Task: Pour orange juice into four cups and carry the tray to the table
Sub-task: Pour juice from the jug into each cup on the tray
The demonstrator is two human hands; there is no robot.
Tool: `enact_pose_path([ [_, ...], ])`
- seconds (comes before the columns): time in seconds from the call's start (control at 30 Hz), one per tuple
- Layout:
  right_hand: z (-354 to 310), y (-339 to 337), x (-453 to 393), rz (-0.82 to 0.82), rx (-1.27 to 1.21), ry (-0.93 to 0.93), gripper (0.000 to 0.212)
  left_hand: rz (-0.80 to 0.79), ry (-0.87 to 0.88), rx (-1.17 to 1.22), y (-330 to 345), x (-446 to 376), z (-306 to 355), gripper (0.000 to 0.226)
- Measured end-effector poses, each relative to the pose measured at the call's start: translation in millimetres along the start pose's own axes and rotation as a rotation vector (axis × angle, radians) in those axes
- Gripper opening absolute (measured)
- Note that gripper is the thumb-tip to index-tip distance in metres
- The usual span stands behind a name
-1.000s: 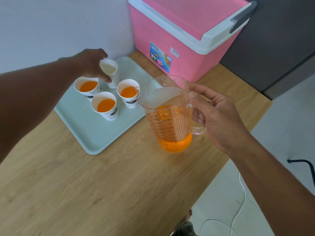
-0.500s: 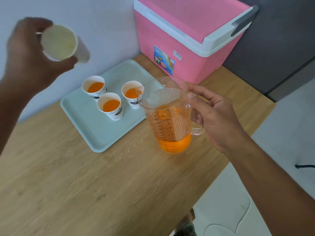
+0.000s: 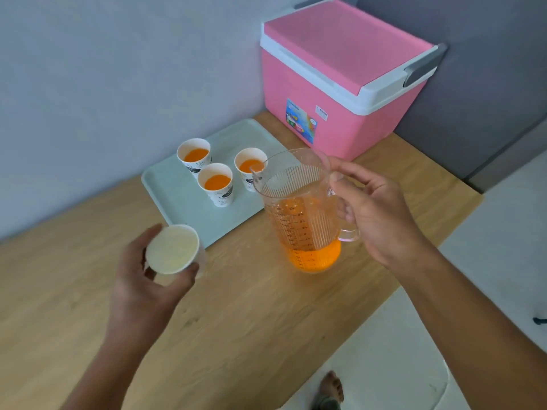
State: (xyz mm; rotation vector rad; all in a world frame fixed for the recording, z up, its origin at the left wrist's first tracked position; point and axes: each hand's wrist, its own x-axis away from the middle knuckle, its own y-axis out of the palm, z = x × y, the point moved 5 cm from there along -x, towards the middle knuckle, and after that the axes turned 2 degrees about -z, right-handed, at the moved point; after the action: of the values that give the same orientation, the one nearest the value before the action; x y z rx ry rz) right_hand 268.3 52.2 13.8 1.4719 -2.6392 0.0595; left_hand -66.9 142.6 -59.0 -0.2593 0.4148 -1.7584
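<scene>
Left hand (image 3: pixel 142 279) holds the empty cup (image 3: pixel 172 250) above the bench (image 3: pixel 242 321), fingers curled round it. Right hand (image 3: pixel 376 214) grips the jug (image 3: pixel 302 214) by its handle. Three filled cups (image 3: pixel 215 184) stand on the tray (image 3: pixel 177 202).

Empty cup (image 3: pixel 172 249) in left hand (image 3: pixel 145 287), now lower

the measuring marks on the pitcher (image 3: pixel 302 214) and the sticker on the cooler (image 3: pixel 301 121) are too blurred to read.
</scene>
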Motion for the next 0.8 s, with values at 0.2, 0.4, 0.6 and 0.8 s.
enact_pose_path([
  [0.2, -4, 4, 16, -0.031, 0.024, -0.01, 0.029, -0.062, -0.014, 0.003, 58, 19, -4, 0.082],
  [0.4, -11, 4, 29, -0.055, 0.094, -0.013, 0.028, -0.096, 0.011, -0.031, 85, 10, -1, 0.083],
  [0.6, -12, 2, 39, -0.093, 0.2, 0.015, 0.021, -0.101, 0.026, -0.022, 96, 7, 9, 0.081],
  [0.8, -14, 2, 41, -0.155, 0.393, 0.023, 0.021, -0.099, 0.071, -0.036, 103, 10, 16, 0.086],
])
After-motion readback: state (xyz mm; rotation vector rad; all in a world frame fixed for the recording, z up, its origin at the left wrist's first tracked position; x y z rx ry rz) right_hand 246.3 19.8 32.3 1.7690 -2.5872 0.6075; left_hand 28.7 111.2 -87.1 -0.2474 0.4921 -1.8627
